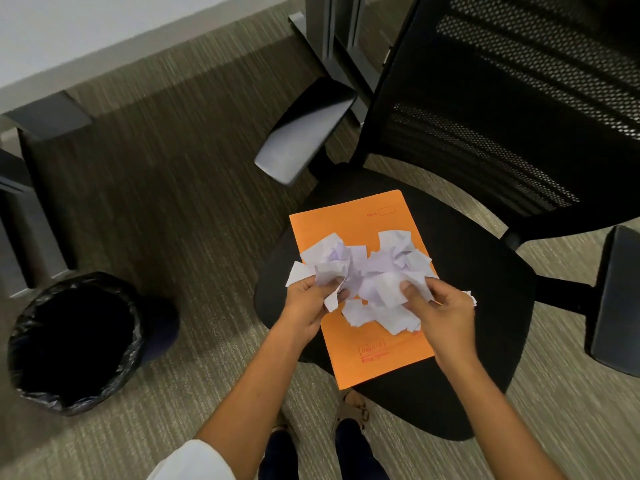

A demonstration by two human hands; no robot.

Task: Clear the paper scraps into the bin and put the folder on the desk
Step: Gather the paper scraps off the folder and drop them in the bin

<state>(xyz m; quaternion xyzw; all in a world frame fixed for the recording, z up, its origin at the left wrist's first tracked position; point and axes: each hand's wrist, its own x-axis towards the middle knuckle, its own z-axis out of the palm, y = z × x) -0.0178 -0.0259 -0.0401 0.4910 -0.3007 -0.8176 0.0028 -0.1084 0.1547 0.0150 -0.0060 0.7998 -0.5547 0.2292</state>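
Note:
An orange folder (349, 216) lies flat on the black seat of an office chair (467, 289). A heap of white crumpled paper scraps (377, 268) sits on the folder's middle. My left hand (306, 303) grips scraps at the heap's left side. My right hand (440, 306) grips scraps at its right side. Both hands press in on the heap from the near side. A round bin (74, 341) with a black liner stands open on the carpet to the left of the chair.
The chair's mesh back (502, 98) rises at the upper right, with armrests at the top middle (304, 129) and the far right (616, 299). A desk's edge and dark legs (45, 116) run along the left. My feet (353, 410) stand just before the seat.

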